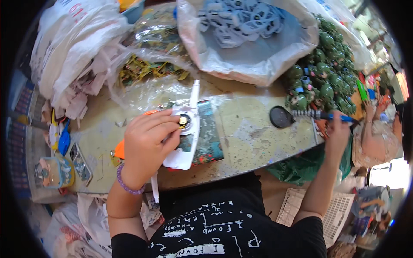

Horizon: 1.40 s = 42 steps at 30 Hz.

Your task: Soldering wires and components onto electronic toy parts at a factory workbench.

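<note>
Pressing down on a white plastic toy part [185, 137], the left hand [146, 144] pins it flat against a dark worn pad [211, 137] on the desk [254, 133], fingers curled over the near edge and the fingertips close beside a small round metal piece [183, 121] set in the part's middle. The right hand [337, 129] is out at the far right, closed around the blue handle of a soldering iron [320, 115] whose coiled shaft points left toward a dark round stand [281, 117]. By the look of it, the step in hand is fetching the iron while the part is held ready; the next move would call for bringing the tip across to that metal piece without shifting the part. The left forearm rises straight from the near edge, wrist bent down; the right arm stretches out to the side, elbow low.
</note>
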### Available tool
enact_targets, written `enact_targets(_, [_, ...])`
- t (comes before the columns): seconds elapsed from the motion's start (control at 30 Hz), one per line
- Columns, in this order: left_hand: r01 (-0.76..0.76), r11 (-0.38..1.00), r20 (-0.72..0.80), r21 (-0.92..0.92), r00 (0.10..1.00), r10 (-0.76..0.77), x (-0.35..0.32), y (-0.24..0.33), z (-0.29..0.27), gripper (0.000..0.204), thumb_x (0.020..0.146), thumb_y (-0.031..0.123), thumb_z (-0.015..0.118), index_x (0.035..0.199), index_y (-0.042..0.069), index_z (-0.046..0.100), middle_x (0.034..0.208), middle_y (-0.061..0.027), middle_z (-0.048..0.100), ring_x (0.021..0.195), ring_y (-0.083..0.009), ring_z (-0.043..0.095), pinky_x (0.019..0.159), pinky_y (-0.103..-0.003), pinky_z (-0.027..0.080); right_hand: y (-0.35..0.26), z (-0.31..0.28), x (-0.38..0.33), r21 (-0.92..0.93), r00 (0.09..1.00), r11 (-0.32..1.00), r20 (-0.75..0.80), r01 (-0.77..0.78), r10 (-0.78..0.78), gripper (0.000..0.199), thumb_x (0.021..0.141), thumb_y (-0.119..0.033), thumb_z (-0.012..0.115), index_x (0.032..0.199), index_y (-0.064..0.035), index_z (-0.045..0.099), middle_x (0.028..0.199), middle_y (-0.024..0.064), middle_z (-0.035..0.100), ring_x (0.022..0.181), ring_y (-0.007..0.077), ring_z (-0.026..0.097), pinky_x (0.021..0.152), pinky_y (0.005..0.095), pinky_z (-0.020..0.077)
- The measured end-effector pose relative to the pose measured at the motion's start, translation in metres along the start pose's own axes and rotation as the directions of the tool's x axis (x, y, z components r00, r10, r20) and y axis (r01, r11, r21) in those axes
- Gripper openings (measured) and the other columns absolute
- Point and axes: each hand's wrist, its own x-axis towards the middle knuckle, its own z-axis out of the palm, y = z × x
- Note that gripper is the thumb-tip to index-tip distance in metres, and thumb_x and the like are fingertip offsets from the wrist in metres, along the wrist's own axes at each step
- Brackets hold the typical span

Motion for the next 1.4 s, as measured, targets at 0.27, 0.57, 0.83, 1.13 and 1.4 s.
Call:
enact_targets(0.27, [-0.033, 0.999, -0.046, -0.037, 0.998, 0.031, 0.001, 0.0, -0.001, 0.009, 0.069, 0.003, 0.072, 0.077, 0.006, 0.068, 0.091, -0.0051, 0.072, 0.095, -0.023, 0.068, 0.082, -0.037, 0.05, -0.011, -0.087, -0.003, -0.383, 0.571, 0.637, -0.284, 0.669, -0.77, 0.018, 0.094, -0.018, 0.056, 0.085, -0.0023, 0.054, 0.061, -0.0028, 0.039, 0.047, 0.0068, 0.038, 0.043, 0.0211, 0.0285])
enact_targets(0.57, [-0.036, 0.999, -0.039, -0.023, 0.999, 0.035, -0.002, 0.0, 0.001, 0.008, 0.07, 0.005, 0.072, 0.077, 0.006, 0.068, 0.091, -0.005, 0.072, 0.095, -0.0233, 0.068, 0.08, -0.036, 0.05, -0.059, 0.06, -0.118, 0.624, 0.49, 0.521, 0.242, 0.582, -0.838, 0.031, 0.089, -0.035, 0.067, 0.094, -0.0051, 0.057, 0.057, 0.0034, 0.054, 0.045, 0.0186, 0.053, 0.041, 0.032, 0.0394])
enact_targets(0.83, [-0.068, 0.998, -0.061, -0.013, 0.996, 0.067, -0.002, -0.001, 0.002, 0.009, 0.07, 0.004, 0.073, 0.077, 0.006, 0.068, 0.091, -0.0037, 0.072, 0.096, -0.0224, 0.068, 0.081, -0.036, 0.05, -0.082, 0.09, -0.124, 0.613, 0.341, 0.542, 0.422, 0.575, -0.84, 0.034, 0.094, -0.042, 0.055, 0.092, -0.0088, 0.051, 0.056, 0.0022, 0.048, 0.043, 0.0177, 0.047, 0.041, 0.0303, 0.038])
enact_targets(1.13, [-0.078, 0.997, -0.066, -0.015, 0.995, 0.077, -0.001, -0.002, 0.001, 0.01, 0.07, 0.004, 0.074, 0.077, 0.006, 0.068, 0.091, -0.0037, 0.072, 0.096, -0.0217, 0.068, 0.079, -0.035, 0.049, -0.083, 0.095, -0.127, 0.611, 0.362, 0.542, 0.404, 0.576, -0.84, 0.032, 0.095, -0.039, 0.055, 0.092, -0.0081, 0.051, 0.056, 0.0028, 0.047, 0.043, 0.0173, 0.046, 0.042, 0.0304, 0.0376])
enact_targets(1.4, [-0.075, 0.997, -0.074, -0.009, 0.994, 0.075, -0.002, -0.001, 0.001, 0.011, 0.069, 0.003, 0.074, 0.077, 0.006, 0.068, 0.09, -0.0038, 0.072, 0.095, -0.0217, 0.068, 0.077, -0.035, 0.049, -0.083, 0.093, -0.127, 0.594, 0.373, 0.551, 0.406, 0.586, -0.834, 0.03, 0.096, -0.038, 0.053, 0.091, -0.0083, 0.049, 0.055, 0.0025, 0.046, 0.043, 0.0168, 0.044, 0.042, 0.0302, 0.0369])
